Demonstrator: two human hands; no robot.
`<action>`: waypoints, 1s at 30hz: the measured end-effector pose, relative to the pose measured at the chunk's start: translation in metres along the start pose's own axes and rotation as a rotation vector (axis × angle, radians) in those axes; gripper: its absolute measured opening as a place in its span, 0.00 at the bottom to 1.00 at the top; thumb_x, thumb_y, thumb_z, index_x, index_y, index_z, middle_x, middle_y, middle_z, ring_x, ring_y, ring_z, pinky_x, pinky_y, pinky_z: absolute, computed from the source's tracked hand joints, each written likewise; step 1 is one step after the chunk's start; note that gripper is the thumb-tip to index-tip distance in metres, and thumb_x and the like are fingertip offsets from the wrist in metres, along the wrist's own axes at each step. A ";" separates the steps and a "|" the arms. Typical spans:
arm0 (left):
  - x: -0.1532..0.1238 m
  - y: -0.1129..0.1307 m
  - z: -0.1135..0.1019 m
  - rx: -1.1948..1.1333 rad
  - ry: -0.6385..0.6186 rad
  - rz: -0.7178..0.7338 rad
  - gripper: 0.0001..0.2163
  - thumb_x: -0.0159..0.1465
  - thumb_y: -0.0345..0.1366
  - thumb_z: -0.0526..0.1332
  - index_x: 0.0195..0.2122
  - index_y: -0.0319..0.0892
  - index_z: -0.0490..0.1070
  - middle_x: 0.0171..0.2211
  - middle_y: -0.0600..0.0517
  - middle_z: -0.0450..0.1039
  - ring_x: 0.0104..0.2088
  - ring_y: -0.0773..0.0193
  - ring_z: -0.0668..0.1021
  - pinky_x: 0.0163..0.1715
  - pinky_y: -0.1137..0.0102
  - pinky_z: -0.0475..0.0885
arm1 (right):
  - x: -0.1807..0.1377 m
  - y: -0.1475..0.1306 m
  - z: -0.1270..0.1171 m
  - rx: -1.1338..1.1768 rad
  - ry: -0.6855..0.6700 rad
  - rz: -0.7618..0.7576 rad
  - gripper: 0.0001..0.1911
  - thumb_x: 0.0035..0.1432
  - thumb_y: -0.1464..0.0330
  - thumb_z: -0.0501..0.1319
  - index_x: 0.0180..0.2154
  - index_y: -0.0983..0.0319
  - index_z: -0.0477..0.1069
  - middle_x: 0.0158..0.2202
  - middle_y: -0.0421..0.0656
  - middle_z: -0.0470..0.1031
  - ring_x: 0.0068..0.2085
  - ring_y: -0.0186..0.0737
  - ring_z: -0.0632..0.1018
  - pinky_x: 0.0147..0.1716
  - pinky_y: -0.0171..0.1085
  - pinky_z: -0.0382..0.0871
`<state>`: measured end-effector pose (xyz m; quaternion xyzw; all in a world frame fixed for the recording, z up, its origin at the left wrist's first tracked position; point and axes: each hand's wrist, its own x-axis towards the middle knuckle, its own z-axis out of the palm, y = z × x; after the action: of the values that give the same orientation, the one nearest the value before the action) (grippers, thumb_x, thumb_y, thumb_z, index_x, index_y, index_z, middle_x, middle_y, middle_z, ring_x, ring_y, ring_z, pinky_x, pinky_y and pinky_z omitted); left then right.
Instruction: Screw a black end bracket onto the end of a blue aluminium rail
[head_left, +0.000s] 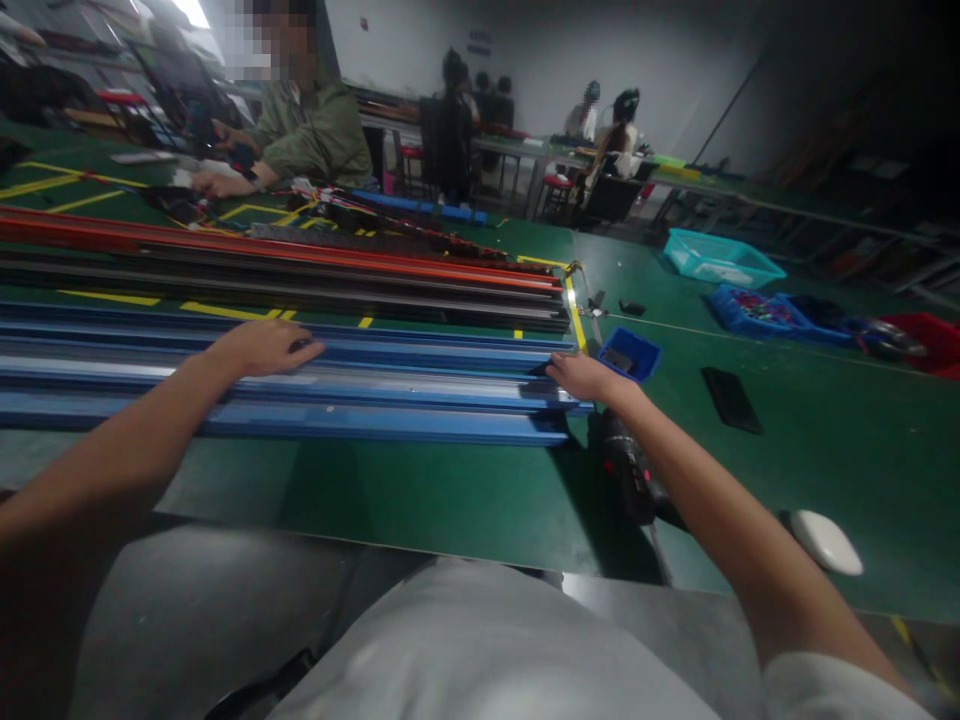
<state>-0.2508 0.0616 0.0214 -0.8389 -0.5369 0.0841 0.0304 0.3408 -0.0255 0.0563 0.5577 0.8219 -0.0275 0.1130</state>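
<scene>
Several long blue metal profiles (pixel 450 424) lie side by side along the near part of the green table. My left hand (pixel 262 348) is closed over the upper edge of one, left of the middle, with its fingertips hidden behind the metal. At the right end of the profiles, my right hand (pixel 581 375) grips the end of one with its fingers curled round the edge. A black power drill (pixel 628 470) lies just below my right wrist. Next to that hand stands a small blue bin (pixel 631 354) with dark parts in it.
Black and orange profiles (pixel 360 270) lie behind the blue ones. A phone (pixel 731 398), a white computer mouse (pixel 826 542), a teal basket (pixel 721 258) and blue trays (pixel 757 310) are on the right. Across the table a person in a green jacket (pixel 315 130) works with wires.
</scene>
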 end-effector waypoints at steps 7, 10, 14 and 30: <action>-0.004 0.004 0.003 0.013 0.010 -0.052 0.36 0.76 0.59 0.47 0.52 0.32 0.83 0.49 0.36 0.86 0.46 0.47 0.84 0.47 0.58 0.76 | -0.022 -0.010 -0.008 0.007 -0.045 0.026 0.26 0.81 0.68 0.47 0.65 0.72 0.75 0.62 0.64 0.81 0.59 0.61 0.85 0.61 0.50 0.76; -0.007 0.005 0.005 0.015 0.010 -0.072 0.37 0.75 0.61 0.46 0.50 0.33 0.84 0.47 0.36 0.86 0.44 0.48 0.83 0.46 0.58 0.75 | -0.032 -0.012 -0.007 0.036 -0.052 0.028 0.27 0.81 0.67 0.47 0.68 0.73 0.73 0.65 0.64 0.78 0.62 0.62 0.83 0.64 0.51 0.76; -0.011 0.008 0.006 0.015 0.019 -0.105 0.38 0.76 0.62 0.45 0.49 0.34 0.85 0.46 0.38 0.86 0.43 0.49 0.83 0.48 0.58 0.75 | -0.040 -0.012 0.001 0.073 -0.043 0.034 0.30 0.80 0.66 0.48 0.73 0.75 0.67 0.73 0.63 0.69 0.72 0.64 0.74 0.72 0.54 0.68; -0.007 0.020 0.012 0.060 0.047 -0.197 0.38 0.74 0.61 0.42 0.45 0.36 0.85 0.43 0.36 0.86 0.47 0.39 0.86 0.47 0.54 0.76 | -0.047 -0.019 0.035 0.160 0.063 0.089 0.37 0.79 0.62 0.47 0.77 0.81 0.54 0.79 0.69 0.54 0.81 0.67 0.53 0.79 0.61 0.51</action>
<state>-0.2378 0.0468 0.0073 -0.7826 -0.6130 0.0771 0.0762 0.3454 -0.0818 0.0313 0.6015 0.7946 -0.0705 0.0432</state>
